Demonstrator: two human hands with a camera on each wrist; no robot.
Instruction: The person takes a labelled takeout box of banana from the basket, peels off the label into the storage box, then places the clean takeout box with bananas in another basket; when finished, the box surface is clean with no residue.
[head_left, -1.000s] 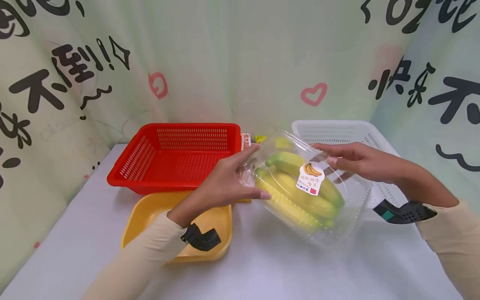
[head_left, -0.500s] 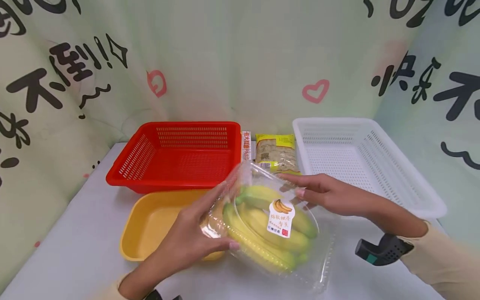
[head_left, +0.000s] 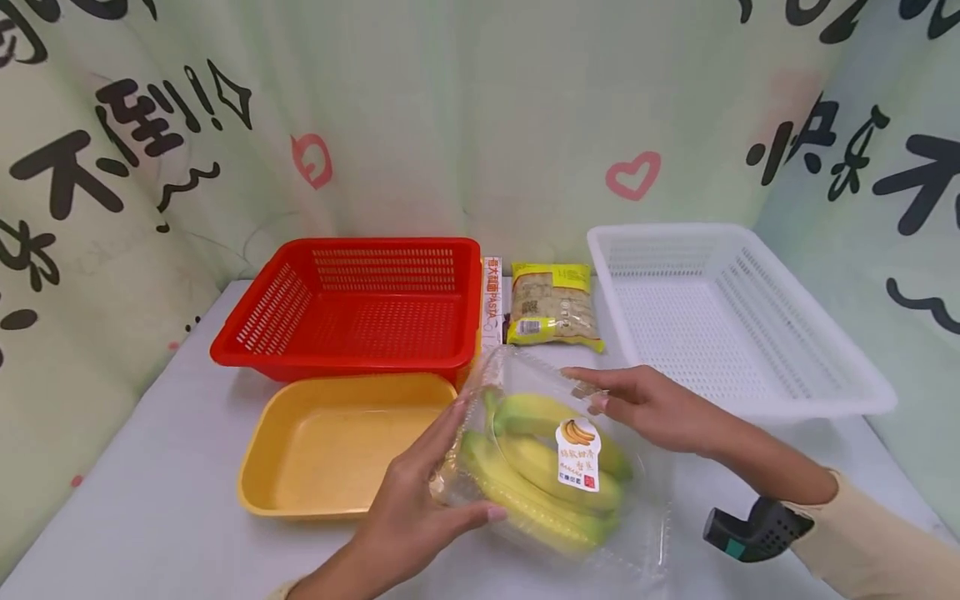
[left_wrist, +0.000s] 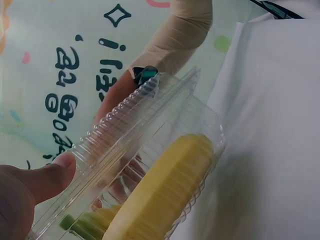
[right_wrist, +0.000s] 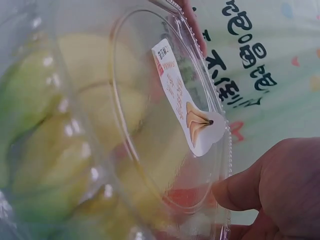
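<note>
A clear plastic clamshell box [head_left: 651,500] of bananas [head_left: 551,475] is held tilted, its labelled lid facing up toward the head camera. My left hand [head_left: 416,504] grips the box's left side, thumb on the near edge. In the left wrist view the thumb [left_wrist: 57,175] presses the ridged rim, and one yellow banana [left_wrist: 165,185] shows through the side wall. My right hand [head_left: 652,408] pinches the far right edge. The right wrist view has that thumb [right_wrist: 245,187] at the rim beside the lid, near the white banana label [right_wrist: 177,102].
Behind the left hand sits a yellow plastic tray [head_left: 322,454], with a red basket [head_left: 367,321] beyond it. A narrow pasta box [head_left: 491,300] and a yellow-topped bag [head_left: 553,307] stand between the red basket and a white basket [head_left: 697,333] on the right.
Both hands have brought the banana box down and nearer, first leftward, then slightly back right. The bag and white basket behind it have come into fuller view.
</note>
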